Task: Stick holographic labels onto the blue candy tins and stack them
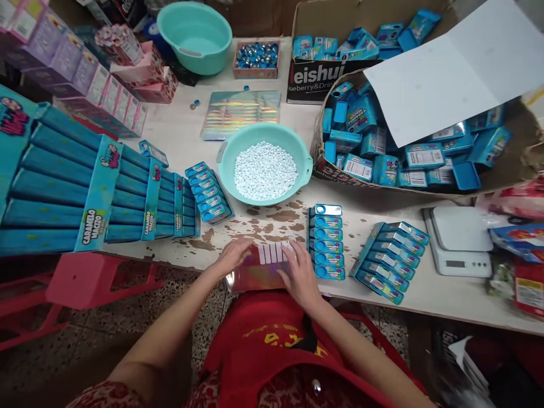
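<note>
My left hand (233, 255) and my right hand (300, 273) rest on a shiny holographic sheet (255, 275) at the table's near edge. A row of small white boxes (275, 252) lies on the sheet between the hands. The left hand's fingers curl over the sheet's left end. The right hand presses its fingers against the right end of the white row. A column of blue candy boxes (326, 242) lies just right of my right hand. A teal basin (225, 161) full of white candies (266, 170) stands behind the hands.
More blue boxes (391, 260) fan out to the right, beside a white scale (459, 241). Cardboard cartons (323, 161) of blue boxes stand at the back right. Blue display packs (97, 192) stack at the left. An empty teal basin (193, 37) and holographic sheets (240, 113) lie behind.
</note>
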A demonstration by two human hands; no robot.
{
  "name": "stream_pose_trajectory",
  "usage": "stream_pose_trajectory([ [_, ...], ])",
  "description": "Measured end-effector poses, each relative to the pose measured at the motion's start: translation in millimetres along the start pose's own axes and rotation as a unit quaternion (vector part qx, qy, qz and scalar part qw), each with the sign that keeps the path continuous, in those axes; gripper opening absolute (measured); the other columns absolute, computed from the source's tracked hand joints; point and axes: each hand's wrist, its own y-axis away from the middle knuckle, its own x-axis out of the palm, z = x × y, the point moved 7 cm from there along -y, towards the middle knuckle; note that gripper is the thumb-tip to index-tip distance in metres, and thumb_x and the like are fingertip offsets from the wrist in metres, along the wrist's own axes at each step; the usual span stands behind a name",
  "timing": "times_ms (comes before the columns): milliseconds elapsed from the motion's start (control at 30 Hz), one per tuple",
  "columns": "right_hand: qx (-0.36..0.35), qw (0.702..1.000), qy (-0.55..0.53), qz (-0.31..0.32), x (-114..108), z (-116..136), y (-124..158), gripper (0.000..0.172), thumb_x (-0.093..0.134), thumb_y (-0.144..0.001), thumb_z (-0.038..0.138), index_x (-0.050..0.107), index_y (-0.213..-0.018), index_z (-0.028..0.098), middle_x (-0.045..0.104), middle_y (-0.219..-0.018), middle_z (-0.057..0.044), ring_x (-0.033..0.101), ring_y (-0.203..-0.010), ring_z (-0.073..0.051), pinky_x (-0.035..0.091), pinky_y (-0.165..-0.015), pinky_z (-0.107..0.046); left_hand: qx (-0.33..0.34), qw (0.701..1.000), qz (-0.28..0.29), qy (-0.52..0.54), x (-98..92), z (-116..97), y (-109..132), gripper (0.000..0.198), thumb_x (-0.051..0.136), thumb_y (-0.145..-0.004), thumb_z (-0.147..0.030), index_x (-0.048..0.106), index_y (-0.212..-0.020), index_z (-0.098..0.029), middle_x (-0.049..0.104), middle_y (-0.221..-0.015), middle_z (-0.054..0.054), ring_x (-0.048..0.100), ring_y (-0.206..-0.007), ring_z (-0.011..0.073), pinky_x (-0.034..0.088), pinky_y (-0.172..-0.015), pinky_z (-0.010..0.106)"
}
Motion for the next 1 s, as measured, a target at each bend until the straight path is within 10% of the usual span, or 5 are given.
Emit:
stream_pose_trajectory([
  [167,0.003,0.938,0.235,0.253,50,-5,-7,0.015,0.049,-0.089,0.024,0.064,-0.094,0.021,0.068,-0.096,-0.01,0.06,-0.096,-0.024,0.037,-0.092,-0.038,0.047,0.998,0.033,0.001,5.7,-4,41,0.02,0.045,-0.085,-0.023,0.062,-0.093,-0.026,0.066,-0.092,0.004,0.058,-0.092,0.0193,0.039,-0.084,0.028],
  [333,0.032,0.922,0.257,0.288,58,-27,20,0.016,0.047,-0.09,0.023,0.062,-0.093,0.018,0.067,-0.097,-0.009,0.061,-0.094,-0.022,0.04,-0.081,-0.03,0.011,0.998,0.04,-0.039,26.7,22,41,0.02,0.043,-0.087,-0.024,0.063,-0.083,-0.024,0.066,-0.079,0.002,0.059,-0.079,0.0178,0.038,-0.073,0.026],
  [500,0.104,0.972,0.108,0.184,15,-59,60,0.019,0.049,-0.088,0.033,0.062,-0.094,0.021,0.067,-0.096,-0.006,0.062,-0.092,-0.021,0.044,-0.077,-0.028,0.078,0.995,0.033,-0.056,30.8,11,23,0.025,0.038,-0.089,-0.025,0.063,-0.085,-0.021,0.066,-0.082,0.005,0.059,-0.081,0.018,0.038,-0.073,0.026],
  [700,0.222,0.963,0.067,-0.136,-61,-139,88,0.047,0.053,-0.074,0.049,0.055,-0.107,0.014,0.062,-0.107,-0.015,0.061,-0.095,-0.028,0.05,-0.076,-0.037,0.087,0.993,0.065,-0.042,24.5,-2,-3,0.022,0.04,-0.087,-0.027,0.061,-0.086,-0.021,0.063,-0.078,0.002,0.056,-0.075,0.0171,0.036,-0.066,0.024],
  [1000,0.234,0.962,0.081,-0.114,-18,-143,25,0.043,0.057,-0.07,0.036,0.056,-0.108,0.015,0.065,-0.097,-0.013,0.061,-0.086,-0.028,0.048,-0.071,-0.037,0.026,0.99,0.126,0.06,26.6,6,-11,0.027,0.044,-0.085,-0.035,0.065,-0.083,-0.018,0.065,-0.078,0.001,0.056,-0.073,0.0148,0.037,-0.067,0.022],
])
